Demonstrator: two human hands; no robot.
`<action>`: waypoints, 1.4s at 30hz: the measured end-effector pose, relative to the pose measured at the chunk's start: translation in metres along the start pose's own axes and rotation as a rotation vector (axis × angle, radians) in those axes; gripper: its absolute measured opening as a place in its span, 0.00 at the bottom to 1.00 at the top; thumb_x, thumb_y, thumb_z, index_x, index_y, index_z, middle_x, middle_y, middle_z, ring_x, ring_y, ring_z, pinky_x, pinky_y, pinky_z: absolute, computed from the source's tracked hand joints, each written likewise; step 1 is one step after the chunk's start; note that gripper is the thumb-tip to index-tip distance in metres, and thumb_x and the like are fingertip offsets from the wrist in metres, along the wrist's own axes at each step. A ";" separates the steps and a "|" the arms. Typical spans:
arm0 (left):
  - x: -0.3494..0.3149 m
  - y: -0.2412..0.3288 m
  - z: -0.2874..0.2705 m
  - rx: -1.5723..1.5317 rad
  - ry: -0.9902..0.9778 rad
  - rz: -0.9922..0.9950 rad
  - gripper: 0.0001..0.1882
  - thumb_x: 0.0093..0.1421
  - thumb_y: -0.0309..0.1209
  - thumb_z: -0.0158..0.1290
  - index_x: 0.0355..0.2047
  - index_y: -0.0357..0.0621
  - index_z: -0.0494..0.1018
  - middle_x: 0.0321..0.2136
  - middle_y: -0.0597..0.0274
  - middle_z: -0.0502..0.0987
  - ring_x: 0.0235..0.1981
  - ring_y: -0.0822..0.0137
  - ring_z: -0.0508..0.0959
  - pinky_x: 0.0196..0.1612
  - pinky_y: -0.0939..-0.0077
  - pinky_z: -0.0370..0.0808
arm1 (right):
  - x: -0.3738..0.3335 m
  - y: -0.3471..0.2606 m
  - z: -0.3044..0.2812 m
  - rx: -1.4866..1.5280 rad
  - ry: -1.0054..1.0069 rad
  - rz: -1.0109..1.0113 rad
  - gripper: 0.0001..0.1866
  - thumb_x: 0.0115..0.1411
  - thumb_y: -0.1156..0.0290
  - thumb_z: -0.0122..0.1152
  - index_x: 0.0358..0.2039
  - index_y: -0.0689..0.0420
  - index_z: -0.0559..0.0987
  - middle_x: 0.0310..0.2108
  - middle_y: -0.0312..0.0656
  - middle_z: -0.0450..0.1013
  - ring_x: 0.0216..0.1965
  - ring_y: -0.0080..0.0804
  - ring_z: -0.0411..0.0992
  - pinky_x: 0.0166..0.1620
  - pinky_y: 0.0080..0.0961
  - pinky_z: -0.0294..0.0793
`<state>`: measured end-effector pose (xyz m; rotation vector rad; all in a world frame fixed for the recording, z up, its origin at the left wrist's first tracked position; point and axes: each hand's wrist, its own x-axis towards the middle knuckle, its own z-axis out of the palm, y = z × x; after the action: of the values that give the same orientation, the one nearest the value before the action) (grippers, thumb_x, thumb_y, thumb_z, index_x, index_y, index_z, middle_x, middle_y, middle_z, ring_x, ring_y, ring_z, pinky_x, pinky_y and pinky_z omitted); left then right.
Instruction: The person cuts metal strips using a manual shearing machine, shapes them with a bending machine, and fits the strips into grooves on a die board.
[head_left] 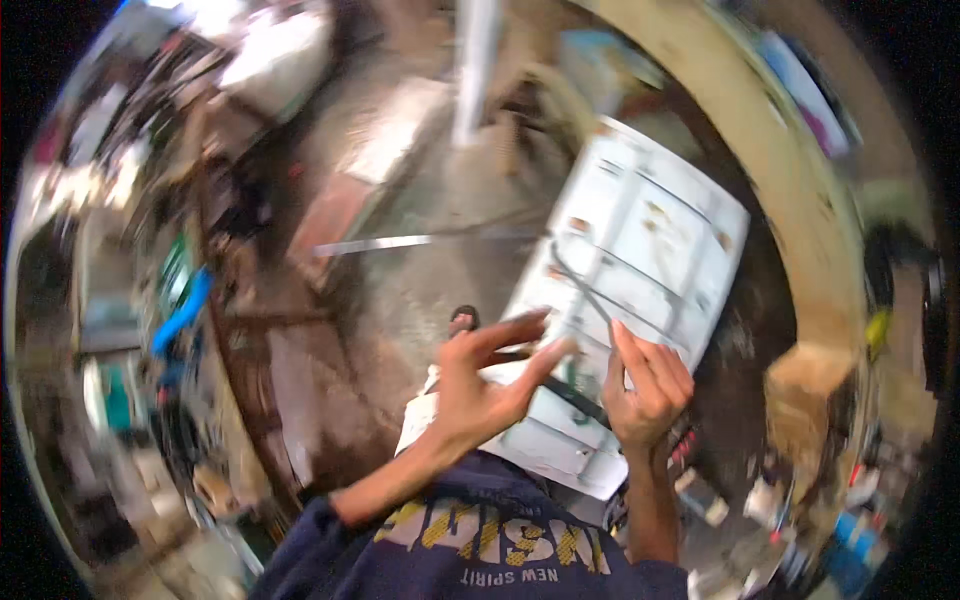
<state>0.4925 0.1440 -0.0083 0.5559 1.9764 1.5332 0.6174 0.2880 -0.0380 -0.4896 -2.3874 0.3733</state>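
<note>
In front of me a white panel-like casing (pixel 640 215) lies at a slant, with raised seams and brownish marks. My right hand (pixel 648 392) is closed, thumb and fingers pinching a thin dark grey strip (pixel 585 280) that reaches up and left over the casing; blur hides its exact kind. To its left is my left hand (pixel 478 385), fingers and thumb spread apart over the casing's near left edge, with nothing visible held. Between the two hands a dark bar (pixel 575 398) crosses the casing.
A long pale thin strip (pixel 375 244) stretches left of the casing above the floor. A pale curved ledge (pixel 790 190) bounds the right side. Blurred clutter, including a blue curved object (pixel 185 312), fills the left. A white post (pixel 475 70) stands at the far side.
</note>
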 end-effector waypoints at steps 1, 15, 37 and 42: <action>0.003 -0.001 -0.011 -0.113 0.042 0.011 0.27 0.59 0.31 0.64 0.58 0.35 0.72 0.46 0.48 0.81 0.47 0.64 0.81 0.49 0.70 0.79 | 0.008 -0.023 0.015 0.051 0.051 -0.042 0.14 0.50 0.85 0.66 0.39 0.62 0.85 0.30 0.42 0.79 0.28 0.35 0.77 0.31 0.30 0.74; -0.126 -0.077 -0.469 0.797 1.293 -0.060 0.11 0.55 0.30 0.58 0.33 0.33 0.82 0.17 0.47 0.78 0.16 0.63 0.75 0.25 0.69 0.73 | 0.091 -0.390 0.201 0.802 -0.441 -0.575 0.19 0.49 0.77 0.67 0.44 0.54 0.82 0.47 0.49 0.76 0.45 0.46 0.76 0.49 0.37 0.75; -0.164 -0.336 -0.801 -1.164 1.595 -0.128 0.27 0.70 0.49 0.48 0.42 0.30 0.72 0.28 0.52 0.79 0.27 0.62 0.82 0.32 0.73 0.80 | 0.198 -0.568 0.435 -0.399 -1.460 -0.310 0.50 0.61 0.26 0.38 0.35 0.70 0.82 0.35 0.73 0.74 0.43 0.67 0.75 0.48 0.52 0.71; -0.175 -0.285 -0.825 -0.795 1.644 -0.369 0.27 0.69 0.53 0.47 0.38 0.36 0.72 0.24 0.59 0.78 0.25 0.64 0.82 0.32 0.76 0.77 | 0.243 -0.572 0.401 -0.424 -1.657 -0.914 0.27 0.74 0.51 0.35 0.64 0.52 0.67 0.36 0.69 0.74 0.42 0.72 0.72 0.49 0.55 0.69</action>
<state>0.0847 -0.6416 -0.1040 -1.7868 1.7237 2.5031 0.0386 -0.1687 0.0200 1.3006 -3.8077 -0.3619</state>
